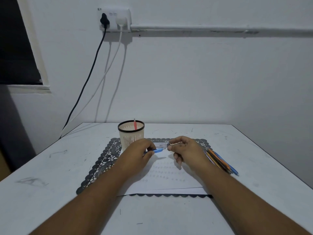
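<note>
Though your sheet of paper (169,177) carries several rows of small handwritten marks, they are too faint and blurred to read. The small white block (160,144) between your hands shows only a dark printed mark that cannot be made out either.

Your left hand (139,152) is curled round the blue pen (158,150), gripping its barrel so that the free end points right, toward your other hand. Your right hand (185,150) pinches the right end of the small white block between thumb and forefinger, and its other fingers are bent loosely underneath and hold nothing. The block may be an eraser or a pen's cap, but the view is too soft to say. It sits level, just above the blue pen's tip, and you cannot tell whether the two touch.

Both things are over the far edge of the paper, which lies on a dark lace mat (101,163) on the table (50,167). Just beyond your left hand stands a cream pen holder (131,134) with a red pen (135,125) upright in it. A bundle of pens and pencils (220,161) lies beside your right wrist.
</note>
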A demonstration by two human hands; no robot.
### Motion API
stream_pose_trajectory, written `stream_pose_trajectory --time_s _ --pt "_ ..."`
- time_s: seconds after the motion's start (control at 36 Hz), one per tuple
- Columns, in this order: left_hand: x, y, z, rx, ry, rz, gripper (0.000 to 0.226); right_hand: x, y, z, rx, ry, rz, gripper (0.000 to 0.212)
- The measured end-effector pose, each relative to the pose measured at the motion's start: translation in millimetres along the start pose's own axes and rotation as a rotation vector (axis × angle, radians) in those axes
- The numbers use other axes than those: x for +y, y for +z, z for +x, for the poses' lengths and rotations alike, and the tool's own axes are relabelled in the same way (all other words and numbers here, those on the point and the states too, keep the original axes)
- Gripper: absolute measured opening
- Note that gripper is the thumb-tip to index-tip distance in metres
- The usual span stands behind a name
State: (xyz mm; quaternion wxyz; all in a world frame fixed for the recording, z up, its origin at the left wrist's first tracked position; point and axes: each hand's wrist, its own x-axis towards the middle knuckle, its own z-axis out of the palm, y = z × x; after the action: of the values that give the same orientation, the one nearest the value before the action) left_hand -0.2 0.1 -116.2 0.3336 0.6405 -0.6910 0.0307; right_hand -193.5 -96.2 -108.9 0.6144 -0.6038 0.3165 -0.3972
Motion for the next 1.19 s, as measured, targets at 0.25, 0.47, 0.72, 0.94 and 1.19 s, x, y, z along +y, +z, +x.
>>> stream_pose_trajectory --time_s 0.25,0.47,0.72,0.94,1.19 --pt "-3 1 0 -0.026 -0.02 0.009 0.009 6 -9 3 0.028 0.216 0.082 0.01" --pt "-2 3 0 -0.042 -0.011 0.021 0.009 2 -7 2 0.02 0.288 0.255 0.019" --pt "-2 6 -1 -0.011 0.02 -0.017 0.009 -1 5 -11 0.022 0.057 0.091 0.01" --pt "-2 6 -8 0.005 0.027 -0.05 0.018 1 13 -13 0.018 -0.009 0.057 0.01" --pt "10 -1 8 0.045 0.035 -0.045 0.009 -18 1 -7 -0.025 -0.051 0.01 0.011"
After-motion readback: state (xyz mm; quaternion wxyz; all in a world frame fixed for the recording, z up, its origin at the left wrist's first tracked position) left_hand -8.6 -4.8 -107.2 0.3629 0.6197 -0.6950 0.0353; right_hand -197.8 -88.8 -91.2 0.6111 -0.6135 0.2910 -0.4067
